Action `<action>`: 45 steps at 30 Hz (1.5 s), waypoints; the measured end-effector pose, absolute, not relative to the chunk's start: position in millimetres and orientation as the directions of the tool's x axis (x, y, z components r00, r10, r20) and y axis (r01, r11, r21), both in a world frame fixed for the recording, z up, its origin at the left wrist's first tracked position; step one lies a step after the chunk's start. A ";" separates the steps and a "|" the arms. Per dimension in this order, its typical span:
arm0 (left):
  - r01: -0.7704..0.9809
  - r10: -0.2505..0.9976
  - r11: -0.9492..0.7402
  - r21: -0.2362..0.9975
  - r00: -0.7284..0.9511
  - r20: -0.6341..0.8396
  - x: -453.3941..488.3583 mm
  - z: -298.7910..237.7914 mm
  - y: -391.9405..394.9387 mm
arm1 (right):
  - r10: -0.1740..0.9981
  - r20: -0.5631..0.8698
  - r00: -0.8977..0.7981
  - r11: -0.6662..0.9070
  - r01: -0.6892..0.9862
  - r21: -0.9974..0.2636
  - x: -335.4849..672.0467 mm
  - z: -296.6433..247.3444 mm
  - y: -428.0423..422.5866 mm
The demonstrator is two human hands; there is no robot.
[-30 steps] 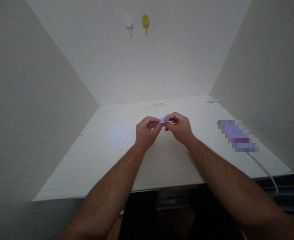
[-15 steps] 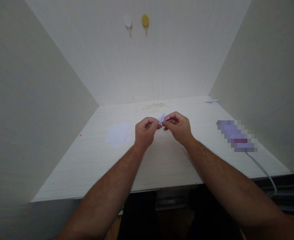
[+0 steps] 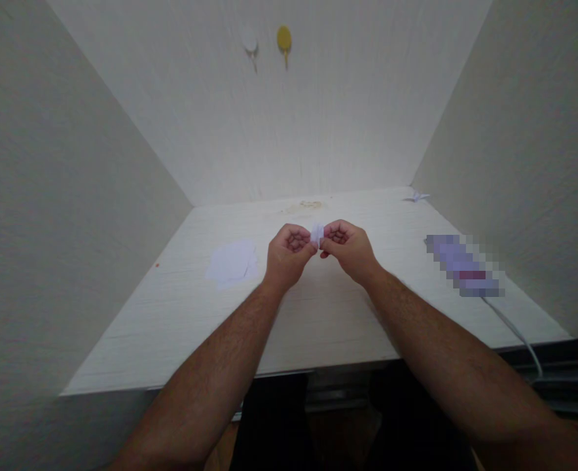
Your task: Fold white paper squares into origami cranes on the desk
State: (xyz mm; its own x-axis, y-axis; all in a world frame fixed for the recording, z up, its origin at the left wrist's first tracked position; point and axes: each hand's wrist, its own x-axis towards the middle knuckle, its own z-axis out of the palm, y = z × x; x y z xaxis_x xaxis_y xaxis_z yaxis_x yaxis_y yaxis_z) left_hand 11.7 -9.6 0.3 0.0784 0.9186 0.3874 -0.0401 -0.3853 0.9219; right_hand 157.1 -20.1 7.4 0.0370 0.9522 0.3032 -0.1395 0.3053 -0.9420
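Observation:
Between both hands, above the middle of the white table, is a small folded piece of white paper. My left hand pinches its left side between thumb and fingers. From the right, my right hand pinches the other side, fingers curled. The fingertips of the two hands nearly meet at the paper's lower end. Its exact folds are too small and blurred to make out. To the left of my left hand lie several loose white paper sheets, overlapping.
A small folded paper figure sits at the table's far right corner. A pixelated flat object with a white cable lies on the right. Panels enclose three sides; a yellow hook and a white hook are on the back one.
The folded paper has turned between my fingers and now stands more upright. My left fingers have shifted their grip, curling more openly behind the thumb. The loose sheets have stayed put.

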 end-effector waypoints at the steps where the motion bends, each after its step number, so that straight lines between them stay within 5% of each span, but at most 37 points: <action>1: -0.050 0.916 -0.390 0.919 0.080 0.393 11.8 1.0 -9.4 | 0.953 0.302 0.028 0.302 -0.146 -0.942 157.2 7.8 -20.6; 8: -0.028 0.933 -0.340 0.940 0.116 0.341 11.4 2.2 -8.7 | 0.955 0.291 -0.059 0.280 -0.142 -0.949 159.6 6.6 -22.1; 18: -0.049 0.941 -0.286 0.957 0.173 0.290 12.0 3.2 -9.7 | 0.936 0.350 0.044 0.347 0.055 -0.936 162.0 4.6 -22.7; 26: -0.034 0.940 -0.253 0.967 0.226 0.254 11.8 6.2 -12.1 | 0.958 0.286 0.018 0.286 -0.018 -0.958 163.2 2.9 -18.9; 33: -0.023 0.948 -0.268 0.963 0.175 0.268 14.8 5.7 -11.7 | 0.906 0.412 0.097 0.412 0.014 -0.911 160.6 -0.4 -19.4; 45: 0.180 0.908 -0.414 0.892 0.012 0.419 15.3 2.2 -11.5 | 0.825 0.565 -0.020 0.565 0.086 -0.821 163.9 -3.7 -19.4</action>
State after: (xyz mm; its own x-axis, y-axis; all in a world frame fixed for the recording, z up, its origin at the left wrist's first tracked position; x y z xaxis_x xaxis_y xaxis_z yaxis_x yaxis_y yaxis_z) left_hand 15.3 -11.5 2.2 0.0125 0.9078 0.4191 0.1805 -0.4143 0.8921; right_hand 163.9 -19.4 -3.7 -0.0198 0.8247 0.5652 0.0858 0.5646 -0.8209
